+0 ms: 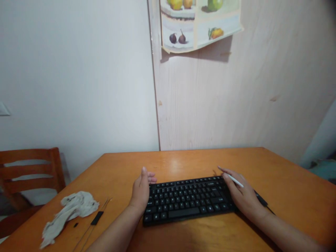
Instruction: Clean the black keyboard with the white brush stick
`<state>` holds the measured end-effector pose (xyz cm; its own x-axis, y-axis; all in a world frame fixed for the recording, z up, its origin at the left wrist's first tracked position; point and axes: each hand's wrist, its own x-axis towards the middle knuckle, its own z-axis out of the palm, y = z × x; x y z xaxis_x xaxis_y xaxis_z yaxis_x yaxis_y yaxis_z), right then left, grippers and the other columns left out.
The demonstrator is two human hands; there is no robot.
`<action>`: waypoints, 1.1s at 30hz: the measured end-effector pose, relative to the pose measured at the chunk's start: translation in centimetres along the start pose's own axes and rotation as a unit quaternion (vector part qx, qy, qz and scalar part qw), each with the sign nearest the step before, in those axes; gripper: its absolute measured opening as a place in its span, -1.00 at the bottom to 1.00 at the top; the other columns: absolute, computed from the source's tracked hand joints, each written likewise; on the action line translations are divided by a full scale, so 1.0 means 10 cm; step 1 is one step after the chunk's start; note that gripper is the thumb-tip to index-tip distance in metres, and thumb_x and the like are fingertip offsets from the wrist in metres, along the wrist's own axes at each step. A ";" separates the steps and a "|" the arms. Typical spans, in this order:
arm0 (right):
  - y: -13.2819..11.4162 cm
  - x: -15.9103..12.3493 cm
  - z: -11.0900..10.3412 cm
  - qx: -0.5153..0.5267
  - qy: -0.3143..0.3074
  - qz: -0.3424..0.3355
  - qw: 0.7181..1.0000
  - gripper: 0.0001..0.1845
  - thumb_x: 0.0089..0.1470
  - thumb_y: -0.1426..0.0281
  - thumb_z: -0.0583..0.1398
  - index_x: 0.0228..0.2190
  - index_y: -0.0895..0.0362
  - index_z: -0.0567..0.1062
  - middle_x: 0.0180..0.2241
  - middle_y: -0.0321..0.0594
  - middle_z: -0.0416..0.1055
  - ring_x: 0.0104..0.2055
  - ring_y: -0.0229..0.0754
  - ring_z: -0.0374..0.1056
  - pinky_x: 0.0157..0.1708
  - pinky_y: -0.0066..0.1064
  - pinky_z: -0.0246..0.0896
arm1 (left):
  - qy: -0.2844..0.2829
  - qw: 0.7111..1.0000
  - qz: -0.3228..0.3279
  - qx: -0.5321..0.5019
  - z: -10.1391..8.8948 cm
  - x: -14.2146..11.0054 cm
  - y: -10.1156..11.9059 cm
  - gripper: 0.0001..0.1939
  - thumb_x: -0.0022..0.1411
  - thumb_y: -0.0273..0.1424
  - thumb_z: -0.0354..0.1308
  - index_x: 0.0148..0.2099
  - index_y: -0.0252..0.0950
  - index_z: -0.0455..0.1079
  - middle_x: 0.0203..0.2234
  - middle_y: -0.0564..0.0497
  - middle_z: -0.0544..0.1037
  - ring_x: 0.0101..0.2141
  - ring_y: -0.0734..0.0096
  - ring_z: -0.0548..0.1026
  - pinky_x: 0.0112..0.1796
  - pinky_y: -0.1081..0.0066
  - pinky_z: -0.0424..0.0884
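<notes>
A black keyboard (183,201) lies on the wooden table in front of me. At its left end is my left hand (142,189), thumb up and fingers stretched out, its palm side against the keyboard's edge. My right hand (238,192) rests over the right end and covers some of the keys there. A thin white pen-like stick (236,180) is held between its thumb and fingers; the stick's far tip is hard to make out.
On the left of the table (173,161) lie a crumpled pale cloth (73,210), a small black piece (76,225) and a wire tool with a black middle (97,218). A flat black object (261,198) with a cable sits beyond my right hand. A wooden chair (31,171) stands at left.
</notes>
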<state>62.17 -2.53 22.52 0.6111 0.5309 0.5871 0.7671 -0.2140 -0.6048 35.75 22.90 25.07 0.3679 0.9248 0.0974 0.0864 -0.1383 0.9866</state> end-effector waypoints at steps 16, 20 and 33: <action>-0.58 0.53 -0.01 0.154 -0.014 0.125 0.980 -0.53 0.12 0.00 0.15 -0.25 0.11 0.62 -0.24 -0.09 0.55 -0.19 0.00 0.44 -0.09 -0.15 0.34 | -0.005 0.988 -0.032 -0.151 0.08 0.26 -0.14 -0.15 0.21 0.27 -0.20 -0.12 -0.44 0.46 -0.22 -0.30 0.62 -0.15 0.12 0.59 0.00 0.13 0.41; -1.02 0.68 0.27 0.248 -0.117 0.120 0.954 -0.60 0.09 0.04 0.20 -0.39 0.14 0.55 -0.48 -0.20 0.44 -0.39 -0.15 0.35 -0.36 -0.34 0.27 | -0.027 0.981 -0.040 -0.188 0.10 0.27 -0.12 -0.18 0.27 0.23 -0.24 -0.05 -0.43 0.44 -0.09 -0.34 0.58 -0.06 0.10 0.56 0.05 0.15 0.37; -1.71 0.62 1.38 0.323 -0.305 0.065 0.893 -0.81 0.06 0.23 0.18 -0.40 0.11 0.39 -0.56 -0.34 0.35 -0.52 -0.24 0.25 -0.49 -0.41 0.13 | -0.091 0.963 -0.089 -0.239 0.07 0.26 -0.02 -0.10 0.23 0.28 -0.35 0.11 -0.37 0.34 0.05 -0.31 0.50 0.06 0.08 0.48 0.13 0.19 0.30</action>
<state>50.18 15.77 29.07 0.3155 0.9265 0.2052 0.3037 0.1063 -0.9468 37.29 25.05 25.06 0.5457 0.8358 -0.0602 -0.2578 0.2358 0.9370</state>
